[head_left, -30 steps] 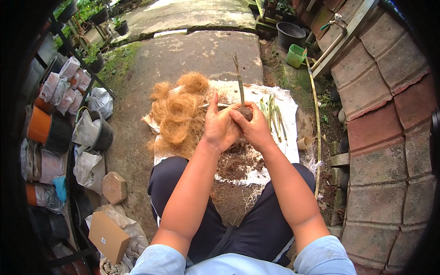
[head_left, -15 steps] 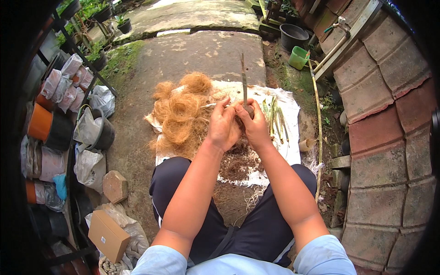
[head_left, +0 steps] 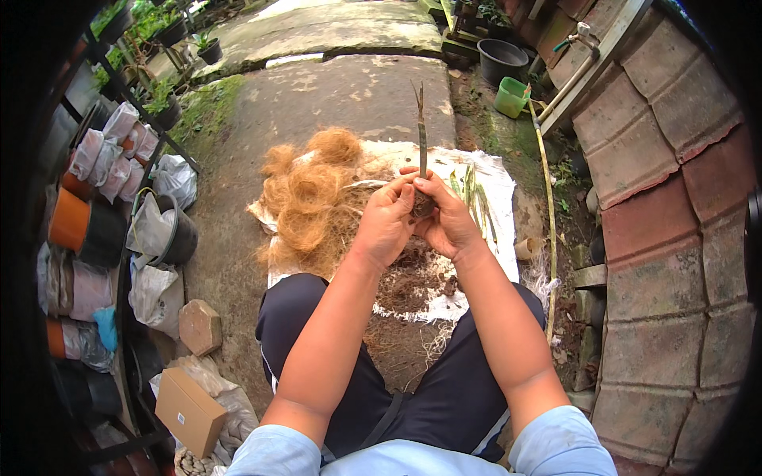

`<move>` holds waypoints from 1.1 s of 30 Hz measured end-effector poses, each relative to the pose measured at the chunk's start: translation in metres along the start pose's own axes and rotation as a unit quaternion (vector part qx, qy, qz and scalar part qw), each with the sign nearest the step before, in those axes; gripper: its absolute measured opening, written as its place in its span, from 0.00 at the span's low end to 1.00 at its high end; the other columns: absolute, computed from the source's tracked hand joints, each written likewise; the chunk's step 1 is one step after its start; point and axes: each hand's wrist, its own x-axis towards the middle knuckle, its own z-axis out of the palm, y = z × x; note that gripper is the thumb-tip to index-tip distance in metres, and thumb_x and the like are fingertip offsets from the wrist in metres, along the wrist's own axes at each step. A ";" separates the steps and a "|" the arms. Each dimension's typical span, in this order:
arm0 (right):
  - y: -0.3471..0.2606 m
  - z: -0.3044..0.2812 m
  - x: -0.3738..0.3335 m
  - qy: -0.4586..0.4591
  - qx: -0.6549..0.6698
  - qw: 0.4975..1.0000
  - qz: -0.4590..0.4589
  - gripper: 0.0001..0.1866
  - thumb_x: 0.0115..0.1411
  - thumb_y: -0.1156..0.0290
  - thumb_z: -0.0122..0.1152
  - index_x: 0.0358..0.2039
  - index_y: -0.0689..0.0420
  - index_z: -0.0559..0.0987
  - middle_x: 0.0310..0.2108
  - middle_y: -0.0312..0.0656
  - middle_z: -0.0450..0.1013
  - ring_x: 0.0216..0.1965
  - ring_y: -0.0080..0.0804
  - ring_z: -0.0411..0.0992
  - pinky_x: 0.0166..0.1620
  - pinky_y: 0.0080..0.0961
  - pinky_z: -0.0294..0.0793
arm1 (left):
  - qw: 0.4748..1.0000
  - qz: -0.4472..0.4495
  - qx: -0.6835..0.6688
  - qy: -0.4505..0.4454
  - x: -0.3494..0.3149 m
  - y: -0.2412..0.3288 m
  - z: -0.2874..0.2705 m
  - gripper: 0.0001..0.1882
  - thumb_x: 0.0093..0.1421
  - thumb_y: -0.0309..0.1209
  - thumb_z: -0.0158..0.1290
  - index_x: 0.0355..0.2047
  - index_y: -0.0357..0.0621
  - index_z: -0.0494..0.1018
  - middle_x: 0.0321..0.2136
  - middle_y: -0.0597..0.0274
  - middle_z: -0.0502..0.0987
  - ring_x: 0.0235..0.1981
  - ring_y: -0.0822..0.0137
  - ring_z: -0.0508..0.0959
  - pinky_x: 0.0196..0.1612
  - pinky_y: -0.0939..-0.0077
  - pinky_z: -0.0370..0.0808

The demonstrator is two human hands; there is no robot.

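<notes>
Both hands hold a plant cutting (head_left: 421,139) upright over a white sack. Its thin dark stem forks near the tip, and a dark clump of soil (head_left: 423,206) surrounds its base. My left hand (head_left: 384,224) is closed against the clump's left side, thumb raised. From the right, my right hand (head_left: 449,219) wraps the clump, its thumb near the stem; some fingertips are hidden behind. Left of the hands lies a heap of tangled brown fibre (head_left: 308,190). Several cut green stalks (head_left: 479,202) rest to the right, and loose dark soil (head_left: 402,287) is scattered below.
The white sack (head_left: 502,238) is spread on the concrete between my knees. Bagged pots (head_left: 103,170) line a rack at left, near a hexagonal block (head_left: 199,327) and a cardboard box (head_left: 189,411). Roof tiles (head_left: 659,278), a bamboo pole (head_left: 548,206) and a green container (head_left: 512,97) are at right.
My fingers have shifted around the soil clump, the left hand curling in more tightly. The stem has turned slightly, so its forked tip shows more clearly.
</notes>
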 end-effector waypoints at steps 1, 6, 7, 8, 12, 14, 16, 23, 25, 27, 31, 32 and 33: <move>0.004 -0.001 0.002 0.002 -0.008 1.000 -0.010 0.17 0.73 0.62 0.60 0.58 0.54 0.76 0.44 0.39 0.78 0.46 0.27 0.79 0.49 0.32 0.83 | 1.000 0.010 0.002 0.008 0.000 -0.004 -0.002 0.27 0.77 0.43 0.51 0.66 0.36 0.69 0.55 0.58 0.78 0.54 0.63 0.80 0.56 0.60 0.80; 0.022 -0.015 0.009 0.008 -0.065 0.992 -0.104 0.14 0.72 0.64 0.62 0.54 0.55 0.76 0.43 0.34 0.77 0.44 0.21 0.77 0.46 0.24 0.80 | 1.000 0.025 0.001 -0.003 0.004 -0.009 0.000 0.24 0.76 0.40 0.52 0.64 0.35 0.70 0.53 0.58 0.79 0.53 0.66 0.80 0.56 0.63 0.79; 0.024 -0.016 0.010 0.010 -0.069 0.990 -0.125 0.13 0.73 0.65 0.62 0.53 0.55 0.76 0.42 0.33 0.77 0.42 0.20 0.78 0.45 0.22 0.81 | 0.999 0.037 0.028 0.010 0.004 -0.009 0.002 0.25 0.76 0.41 0.53 0.65 0.37 0.70 0.53 0.59 0.80 0.54 0.64 0.80 0.56 0.60 0.80; 0.022 -0.015 0.010 0.009 -0.082 0.989 -0.121 0.14 0.73 0.64 0.61 0.54 0.55 0.76 0.42 0.33 0.77 0.43 0.20 0.78 0.46 0.23 0.81 | 0.999 0.035 0.011 0.002 0.005 -0.009 0.001 0.25 0.76 0.41 0.53 0.65 0.37 0.70 0.53 0.59 0.80 0.54 0.64 0.80 0.57 0.60 0.80; 0.011 -0.002 0.003 0.009 -0.066 0.994 -0.085 0.18 0.75 0.58 0.60 0.57 0.55 0.75 0.47 0.35 0.75 0.49 0.23 0.74 0.51 0.27 0.77 | 0.998 0.012 -0.052 0.015 0.001 0.003 0.011 0.22 0.78 0.40 0.50 0.64 0.40 0.70 0.55 0.59 0.78 0.55 0.64 0.79 0.59 0.60 0.78; 0.008 0.006 -0.001 -0.002 -0.031 0.997 -0.073 0.20 0.75 0.56 0.59 0.59 0.54 0.73 0.49 0.35 0.74 0.52 0.24 0.72 0.54 0.29 0.74 | 0.996 0.005 -0.085 0.026 -0.001 0.008 0.014 0.21 0.79 0.40 0.48 0.64 0.42 0.70 0.56 0.59 0.77 0.56 0.64 0.78 0.61 0.60 0.77; 0.008 0.009 -0.004 -0.025 -0.004 0.997 -0.079 0.22 0.76 0.55 0.58 0.62 0.54 0.72 0.51 0.35 0.73 0.55 0.25 0.71 0.57 0.30 0.73 | 0.992 0.009 -0.121 0.019 -0.002 0.011 0.013 0.20 0.80 0.40 0.45 0.64 0.43 0.69 0.57 0.59 0.76 0.57 0.64 0.77 0.63 0.59 0.75; 0.008 0.007 -0.006 -0.067 -0.041 0.992 -0.093 0.24 0.72 0.64 0.60 0.65 0.55 0.69 0.54 0.36 0.71 0.57 0.27 0.71 0.60 0.30 0.72 | 0.984 -0.003 -0.175 -0.014 -0.004 0.013 0.014 0.19 0.81 0.39 0.42 0.62 0.43 0.69 0.54 0.57 0.77 0.57 0.64 0.77 0.63 0.58 0.75; 0.013 0.003 -0.002 -0.060 -0.070 0.989 -0.115 0.24 0.70 0.65 0.61 0.64 0.56 0.70 0.52 0.36 0.72 0.56 0.26 0.71 0.59 0.29 0.71 | 0.987 -0.010 -0.160 -0.008 -0.002 0.013 0.013 0.19 0.81 0.39 0.41 0.62 0.41 0.69 0.52 0.56 0.78 0.56 0.65 0.78 0.63 0.59 0.75; 0.017 -0.006 0.003 -0.045 -0.149 0.974 -0.165 0.24 0.69 0.64 0.62 0.62 0.57 0.72 0.50 0.37 0.73 0.54 0.25 0.70 0.58 0.27 0.71 | 0.989 -0.005 -0.147 -0.017 0.002 0.007 0.011 0.19 0.81 0.39 0.40 0.62 0.40 0.69 0.51 0.56 0.79 0.55 0.64 0.78 0.63 0.61 0.76; 0.022 -0.008 0.004 -0.020 -0.218 0.949 -0.228 0.23 0.68 0.62 0.63 0.60 0.57 0.73 0.46 0.38 0.74 0.52 0.23 0.70 0.57 0.24 0.69 | 0.992 0.014 -0.123 -0.039 0.004 0.000 0.010 0.19 0.81 0.39 0.39 0.62 0.40 0.69 0.50 0.55 0.79 0.54 0.64 0.79 0.61 0.65 0.77; 0.022 -0.010 0.006 -0.023 -0.221 0.949 -0.222 0.23 0.68 0.62 0.63 0.60 0.57 0.73 0.47 0.38 0.74 0.53 0.23 0.70 0.57 0.25 0.70 | 0.992 0.012 -0.121 -0.032 0.004 0.000 0.010 0.20 0.81 0.39 0.39 0.62 0.40 0.68 0.49 0.55 0.79 0.53 0.64 0.79 0.61 0.64 0.77; 0.022 -0.011 0.008 -0.026 -0.224 0.950 -0.216 0.23 0.68 0.62 0.62 0.60 0.57 0.73 0.48 0.38 0.74 0.53 0.24 0.70 0.57 0.25 0.70 | 0.993 0.010 -0.119 -0.026 0.004 0.001 0.010 0.20 0.81 0.40 0.39 0.62 0.40 0.68 0.49 0.56 0.79 0.53 0.64 0.79 0.61 0.64 0.77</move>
